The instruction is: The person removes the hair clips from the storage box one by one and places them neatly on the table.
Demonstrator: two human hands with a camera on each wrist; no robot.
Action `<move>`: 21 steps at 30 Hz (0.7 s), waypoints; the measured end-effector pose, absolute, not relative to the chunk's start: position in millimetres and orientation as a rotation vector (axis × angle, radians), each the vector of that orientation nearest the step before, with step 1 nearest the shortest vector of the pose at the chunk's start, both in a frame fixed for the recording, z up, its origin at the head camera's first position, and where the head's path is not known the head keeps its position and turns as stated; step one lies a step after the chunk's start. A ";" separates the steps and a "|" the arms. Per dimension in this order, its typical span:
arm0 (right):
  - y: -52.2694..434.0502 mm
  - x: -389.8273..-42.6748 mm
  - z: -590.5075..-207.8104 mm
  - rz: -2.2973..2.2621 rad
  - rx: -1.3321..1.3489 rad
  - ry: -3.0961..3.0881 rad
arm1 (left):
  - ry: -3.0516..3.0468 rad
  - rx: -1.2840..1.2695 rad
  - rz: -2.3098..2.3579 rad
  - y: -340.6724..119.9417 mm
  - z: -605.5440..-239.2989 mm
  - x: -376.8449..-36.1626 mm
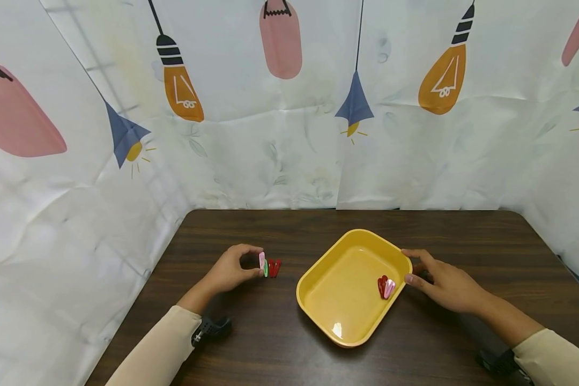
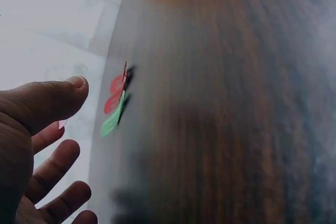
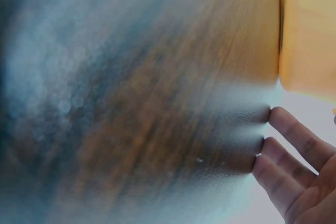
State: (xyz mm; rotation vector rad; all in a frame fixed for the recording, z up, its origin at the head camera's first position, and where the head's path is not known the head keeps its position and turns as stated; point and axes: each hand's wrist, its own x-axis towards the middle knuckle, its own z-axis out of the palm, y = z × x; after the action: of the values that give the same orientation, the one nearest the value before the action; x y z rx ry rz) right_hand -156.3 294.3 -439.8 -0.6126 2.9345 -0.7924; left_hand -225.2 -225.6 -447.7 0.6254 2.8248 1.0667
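Note:
My left hand (image 1: 229,271) holds a pink snap hair clip (image 1: 262,260) upright between thumb and index finger; in the left wrist view only a bit of the pink clip (image 2: 62,124) shows behind the thumb. Just right of it on the table lie a green hair clip (image 1: 266,268) and two red hair clips (image 1: 274,268). A yellow tray (image 1: 338,268) stands to the right, turned at an angle. Thumb and index finger of my right hand (image 1: 446,284) grip its right corner, while other fingertips (image 3: 278,116) rest on the table. Inside are red clips (image 1: 382,287) and a pink one (image 1: 390,289).
The dark wooden table (image 1: 280,327) ends at the back against a white curtain (image 1: 280,150) printed with lamps and bulbs. The curtain also runs along the left and right sides. A black wrist strap (image 1: 209,328) sits at the left cuff.

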 end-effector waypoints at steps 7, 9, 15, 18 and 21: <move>294.6 -156.4 -440.0 -0.795 -0.616 2.933 | 2.883 0.660 1.006 -231.9 -456.9 -226.1; 294.9 -156.6 -440.8 -0.793 -0.617 2.934 | 2.891 0.646 0.991 -233.0 -458.3 -225.2; 295.6 -156.9 -442.4 -0.787 -0.618 2.939 | 2.913 0.560 0.931 -234.2 -460.5 -221.6; 295.5 -156.8 -442.2 -0.789 -0.618 2.940 | 2.930 0.547 0.894 -234.3 -462.9 -221.5; 295.2 -156.8 -441.7 -0.791 -0.618 2.938 | 2.935 0.550 0.865 -234.2 -464.7 -221.6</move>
State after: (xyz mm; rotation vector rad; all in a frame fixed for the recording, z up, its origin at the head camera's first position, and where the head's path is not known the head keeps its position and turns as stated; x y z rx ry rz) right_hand -156.8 295.2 -441.7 -0.6177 2.9383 -0.7915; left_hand -221.6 -234.2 -464.7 0.5496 2.9346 0.8652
